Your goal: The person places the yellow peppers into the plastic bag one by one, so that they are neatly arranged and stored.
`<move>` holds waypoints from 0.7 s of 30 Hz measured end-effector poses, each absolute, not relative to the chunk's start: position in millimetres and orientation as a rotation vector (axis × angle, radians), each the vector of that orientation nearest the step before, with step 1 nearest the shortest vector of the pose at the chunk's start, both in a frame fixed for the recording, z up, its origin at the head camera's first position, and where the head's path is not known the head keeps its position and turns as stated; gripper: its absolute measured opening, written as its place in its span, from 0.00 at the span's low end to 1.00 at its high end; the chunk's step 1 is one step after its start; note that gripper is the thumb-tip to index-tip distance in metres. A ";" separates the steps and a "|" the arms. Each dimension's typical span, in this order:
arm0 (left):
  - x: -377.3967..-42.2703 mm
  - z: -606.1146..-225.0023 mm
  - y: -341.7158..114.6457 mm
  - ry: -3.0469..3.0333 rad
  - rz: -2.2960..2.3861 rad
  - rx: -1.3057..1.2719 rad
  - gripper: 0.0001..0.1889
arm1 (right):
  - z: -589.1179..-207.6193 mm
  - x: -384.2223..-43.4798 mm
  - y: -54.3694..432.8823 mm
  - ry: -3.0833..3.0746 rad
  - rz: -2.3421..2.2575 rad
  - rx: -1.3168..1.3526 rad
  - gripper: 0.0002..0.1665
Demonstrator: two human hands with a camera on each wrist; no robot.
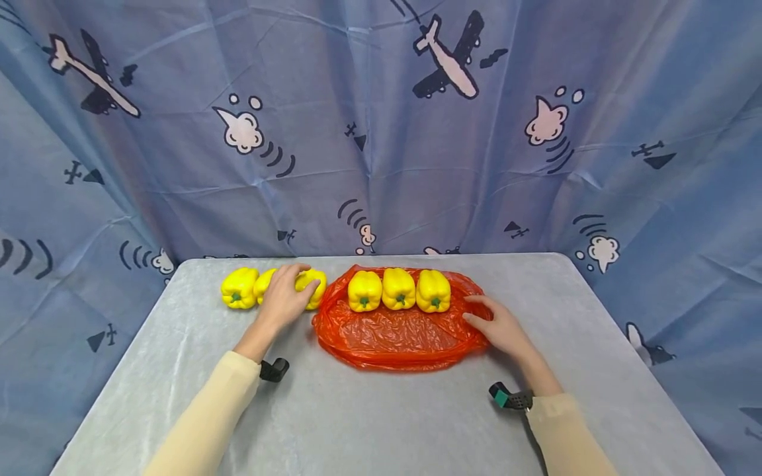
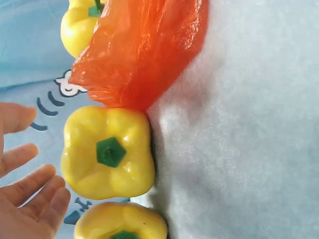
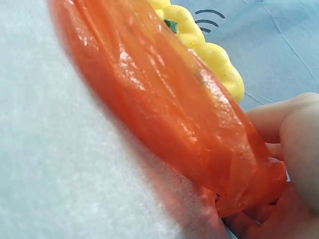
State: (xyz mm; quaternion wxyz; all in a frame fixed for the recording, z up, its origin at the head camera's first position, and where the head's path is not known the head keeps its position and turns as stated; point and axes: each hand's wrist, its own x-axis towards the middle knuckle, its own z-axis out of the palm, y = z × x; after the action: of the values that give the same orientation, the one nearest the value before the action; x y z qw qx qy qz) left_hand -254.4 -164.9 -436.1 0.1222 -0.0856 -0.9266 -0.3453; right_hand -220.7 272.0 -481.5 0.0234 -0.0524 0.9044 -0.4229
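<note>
Head view looks down across table (image 1: 381, 410); both wrist views sit close, sharing the orange bag (image 1: 393, 334).

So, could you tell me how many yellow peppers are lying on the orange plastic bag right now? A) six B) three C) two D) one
B: the head view shows three yellow peppers in a row on the orange bag; the other peppers sit on the table by the left hand.
</note>
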 end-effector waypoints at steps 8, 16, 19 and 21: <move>-268.4 -440.2 -166.1 -2.776 -0.919 -0.245 0.24 | -481.7 -222.2 269.6 2.782 -1.303 -0.137 0.29; -269.0 -439.1 -164.5 -2.899 -0.935 -0.232 0.28 | -483.9 -223.2 269.8 2.800 -1.309 -0.160 0.29; -267.0 -439.4 -163.7 -2.933 -0.941 -0.269 0.31 | -484.8 -222.8 270.1 2.804 -1.309 -0.160 0.29; -265.7 -440.2 -163.4 -2.949 -0.947 -0.294 0.33 | -485.1 -222.3 270.1 2.809 -1.306 -0.169 0.29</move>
State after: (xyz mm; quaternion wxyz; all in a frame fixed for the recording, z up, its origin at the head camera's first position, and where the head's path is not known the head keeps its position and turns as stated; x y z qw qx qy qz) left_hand -265.7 -163.4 -440.2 0.0152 -0.0945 -0.9478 -0.3043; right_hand -222.3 270.1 -485.1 0.0194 -0.0543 0.9053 -0.4209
